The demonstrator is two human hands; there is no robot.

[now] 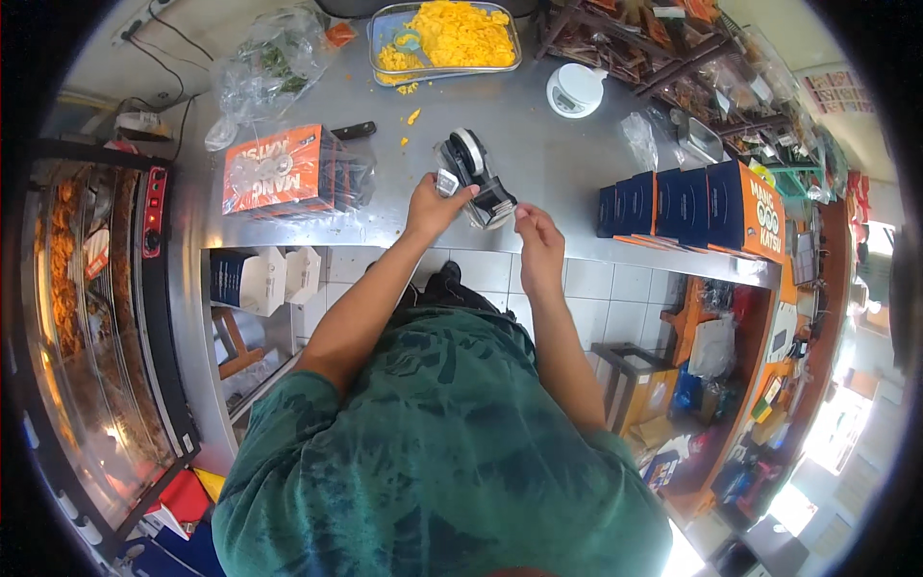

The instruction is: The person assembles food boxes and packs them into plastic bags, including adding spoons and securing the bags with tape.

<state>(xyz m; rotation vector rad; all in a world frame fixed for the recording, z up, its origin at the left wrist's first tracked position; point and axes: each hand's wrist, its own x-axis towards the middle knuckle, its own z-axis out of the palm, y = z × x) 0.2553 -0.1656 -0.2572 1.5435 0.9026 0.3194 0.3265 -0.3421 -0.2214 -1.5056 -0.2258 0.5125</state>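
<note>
A black tape dispenser with a whitish roll is near the front edge of the steel table, between my hands. My left hand grips its left side, thumb across it. At the dispenser's front end, my right hand is closed in a pinch, thumb and forefinger together at the tip. Whatever it pinches is too small to make out. Left of the dispenser lies a stack of orange and dark blue cartons in clear plastic, with a black-handled knife behind it.
Upright orange and blue cartons line the table's right front. Farther back are a glass tray of yellow food, a white kitchen scale and a plastic bag of greens. A heated display case stands at left; shelves are below right.
</note>
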